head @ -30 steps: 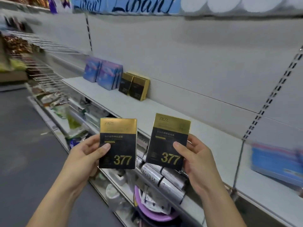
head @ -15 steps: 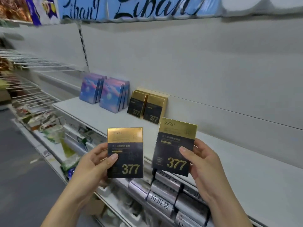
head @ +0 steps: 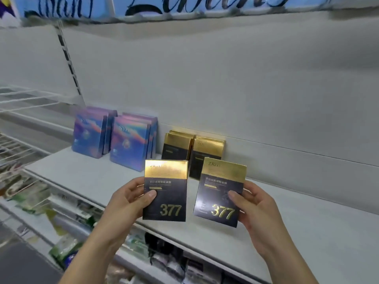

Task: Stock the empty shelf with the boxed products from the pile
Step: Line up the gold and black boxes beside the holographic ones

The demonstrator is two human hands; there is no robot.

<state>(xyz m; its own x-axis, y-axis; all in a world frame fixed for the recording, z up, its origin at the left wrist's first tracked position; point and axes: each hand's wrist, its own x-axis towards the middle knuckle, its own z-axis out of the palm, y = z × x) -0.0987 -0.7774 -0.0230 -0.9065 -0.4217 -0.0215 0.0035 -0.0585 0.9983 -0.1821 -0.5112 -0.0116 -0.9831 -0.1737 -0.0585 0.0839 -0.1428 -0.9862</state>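
Above a white store shelf (head: 307, 220), a person holds up two black-and-gold boxes marked "377", one in each hand. The left hand (head: 125, 203) grips the left box (head: 165, 191) by its left edge, thumb on the front face and fingers (head: 131, 186) curled behind. The right hand (head: 258, 214) clamps the right box (head: 220, 193) likewise by its right edge. The boxes are slightly apart, the right one a little tilted. Behind them, two short rows of matching boxes (head: 208, 152) stand against the back panel, with purple-blue boxes (head: 129, 144) to their left. Blurred packaged goods (head: 67, 249) fill the shelf below.
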